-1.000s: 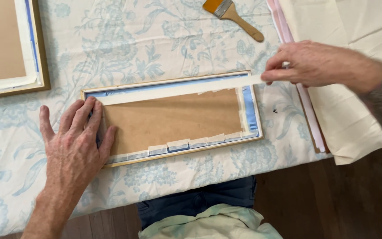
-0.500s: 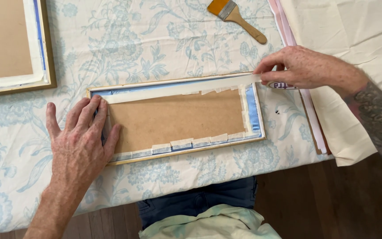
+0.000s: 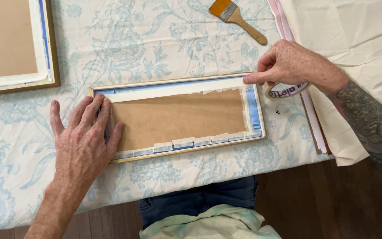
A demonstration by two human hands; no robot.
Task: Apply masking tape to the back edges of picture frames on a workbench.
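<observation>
A long wooden picture frame lies face down on the table, its brown backing board edged with blue and cream tape. My left hand lies flat on the frame's left end, fingers spread, pressing it down. My right hand is at the frame's upper right corner, holding a roll of masking tape. Its fingertips press a cream strip of tape that runs along the frame's top edge.
A second taped frame lies at the upper left. A wooden-handled paintbrush rests at the top. Cream sheets and a pink strip cover the table's right side. The floral tablecloth ends at the near edge above a wood floor.
My right hand has moved left and down, bringing the tape roll to the frame's upper right corner and laying the strip along the top edge. My left hand stays pressed on the frame.
</observation>
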